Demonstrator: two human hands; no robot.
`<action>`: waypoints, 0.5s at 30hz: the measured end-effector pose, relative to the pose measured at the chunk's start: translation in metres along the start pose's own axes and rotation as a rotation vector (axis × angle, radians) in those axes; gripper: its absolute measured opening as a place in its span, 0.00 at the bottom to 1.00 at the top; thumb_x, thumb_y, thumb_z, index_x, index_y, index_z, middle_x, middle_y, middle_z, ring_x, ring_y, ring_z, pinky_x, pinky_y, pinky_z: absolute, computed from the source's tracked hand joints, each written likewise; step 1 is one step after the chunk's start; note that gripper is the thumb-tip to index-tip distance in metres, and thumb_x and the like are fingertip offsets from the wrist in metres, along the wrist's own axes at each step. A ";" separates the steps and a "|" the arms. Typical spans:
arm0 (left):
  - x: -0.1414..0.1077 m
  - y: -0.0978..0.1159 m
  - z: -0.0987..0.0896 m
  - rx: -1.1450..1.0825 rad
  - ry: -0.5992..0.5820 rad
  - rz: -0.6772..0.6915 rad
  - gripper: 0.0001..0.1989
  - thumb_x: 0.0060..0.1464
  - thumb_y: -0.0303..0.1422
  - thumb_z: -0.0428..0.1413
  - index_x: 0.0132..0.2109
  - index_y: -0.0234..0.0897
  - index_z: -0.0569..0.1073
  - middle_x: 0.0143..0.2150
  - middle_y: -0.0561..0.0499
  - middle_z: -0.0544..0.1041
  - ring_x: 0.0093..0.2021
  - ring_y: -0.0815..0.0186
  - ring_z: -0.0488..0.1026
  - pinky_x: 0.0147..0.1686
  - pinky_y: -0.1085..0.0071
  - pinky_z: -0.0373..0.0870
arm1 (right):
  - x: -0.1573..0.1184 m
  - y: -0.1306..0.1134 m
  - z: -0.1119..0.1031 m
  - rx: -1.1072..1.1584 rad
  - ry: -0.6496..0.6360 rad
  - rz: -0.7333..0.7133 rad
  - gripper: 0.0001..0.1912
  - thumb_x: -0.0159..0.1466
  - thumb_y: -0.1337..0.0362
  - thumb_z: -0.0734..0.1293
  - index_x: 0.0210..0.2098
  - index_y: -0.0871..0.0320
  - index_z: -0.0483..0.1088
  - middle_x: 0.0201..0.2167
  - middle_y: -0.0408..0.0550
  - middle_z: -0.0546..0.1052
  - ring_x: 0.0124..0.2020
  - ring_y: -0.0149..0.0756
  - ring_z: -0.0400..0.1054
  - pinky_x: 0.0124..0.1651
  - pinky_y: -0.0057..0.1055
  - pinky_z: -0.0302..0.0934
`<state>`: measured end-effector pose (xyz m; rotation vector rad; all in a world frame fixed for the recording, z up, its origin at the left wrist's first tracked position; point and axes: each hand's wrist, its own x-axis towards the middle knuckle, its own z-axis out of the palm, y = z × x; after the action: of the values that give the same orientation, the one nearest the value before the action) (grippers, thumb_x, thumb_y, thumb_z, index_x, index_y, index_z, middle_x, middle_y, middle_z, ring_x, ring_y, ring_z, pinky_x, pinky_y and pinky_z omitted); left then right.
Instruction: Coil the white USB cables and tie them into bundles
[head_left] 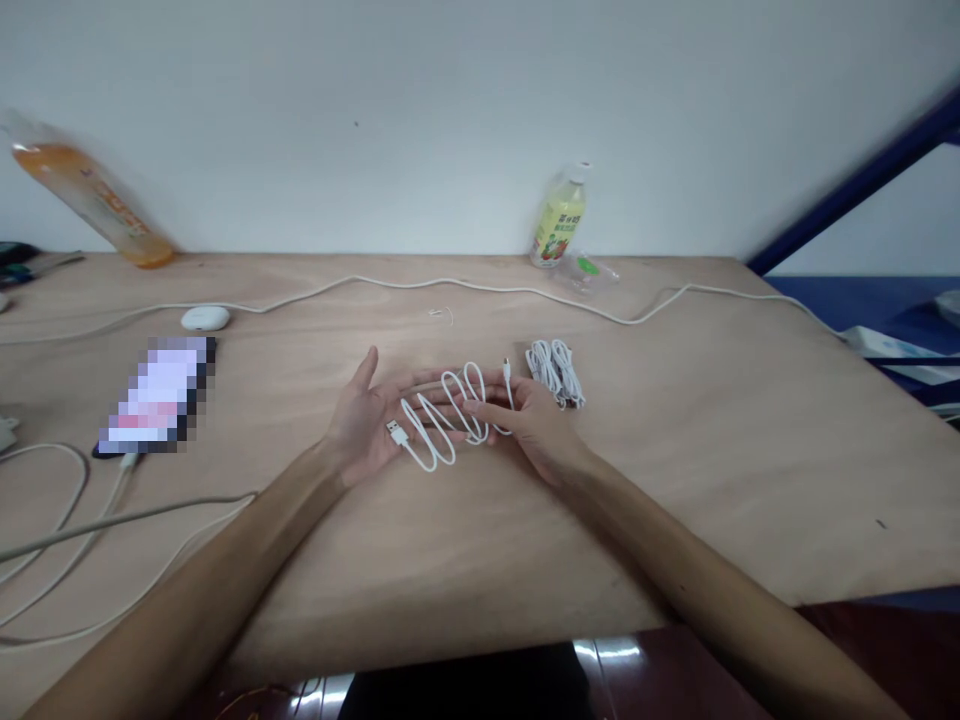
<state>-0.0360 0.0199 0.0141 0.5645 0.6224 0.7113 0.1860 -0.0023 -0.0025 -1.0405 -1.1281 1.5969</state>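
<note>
A white USB cable (431, 436) lies in loose loops across both hands near the middle of the table. My left hand (375, 415) is palm up with its fingers stretched out under the loops, and the USB plug rests by its palm. My right hand (529, 415) has its thumb over the right-hand loops and its fingers beneath them, holding the cable. The small connector end stands up beside the right fingers. Just beyond my right hand, two bundled white cables (553, 373) lie side by side on the wooden table (720, 450).
A phone (157, 395) with a cable plugged in and a white earbud case (205, 318) are at the left. An orange bottle (97, 205) and a yellow bottle (559, 220) stand by the wall. A long white cable (450, 284) crosses the table's back. Clear plastic packaging (589, 272) lies there.
</note>
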 end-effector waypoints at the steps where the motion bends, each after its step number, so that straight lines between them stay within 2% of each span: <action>1: 0.000 0.000 0.001 0.007 0.000 0.008 0.45 0.74 0.59 0.37 0.74 0.23 0.68 0.67 0.24 0.79 0.67 0.35 0.78 0.63 0.40 0.76 | 0.000 0.001 0.001 -0.025 0.019 -0.018 0.20 0.58 0.54 0.83 0.47 0.55 0.84 0.41 0.50 0.87 0.34 0.37 0.75 0.30 0.29 0.65; 5: -0.001 -0.002 0.006 0.054 0.063 0.023 0.43 0.75 0.58 0.40 0.73 0.21 0.68 0.69 0.22 0.77 0.66 0.34 0.78 0.59 0.41 0.80 | -0.001 0.005 0.004 -0.118 0.062 -0.057 0.17 0.60 0.53 0.81 0.44 0.55 0.83 0.36 0.47 0.84 0.31 0.35 0.72 0.31 0.31 0.65; 11: -0.001 -0.006 0.009 0.082 0.127 0.103 0.41 0.74 0.58 0.42 0.70 0.25 0.73 0.69 0.23 0.77 0.62 0.35 0.80 0.49 0.44 0.84 | -0.003 0.006 0.008 -0.185 0.013 -0.094 0.14 0.62 0.51 0.80 0.40 0.54 0.83 0.36 0.47 0.85 0.36 0.40 0.76 0.42 0.38 0.71; 15: 0.000 -0.013 0.015 0.132 0.226 0.162 0.37 0.74 0.57 0.44 0.62 0.29 0.79 0.66 0.27 0.80 0.64 0.37 0.79 0.49 0.49 0.84 | -0.006 0.004 0.011 -0.275 -0.034 -0.074 0.15 0.64 0.50 0.79 0.43 0.53 0.85 0.32 0.46 0.83 0.33 0.38 0.73 0.38 0.36 0.68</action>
<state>-0.0201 0.0080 0.0152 0.6673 0.8445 0.8991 0.1764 -0.0110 -0.0031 -1.1363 -1.4218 1.4323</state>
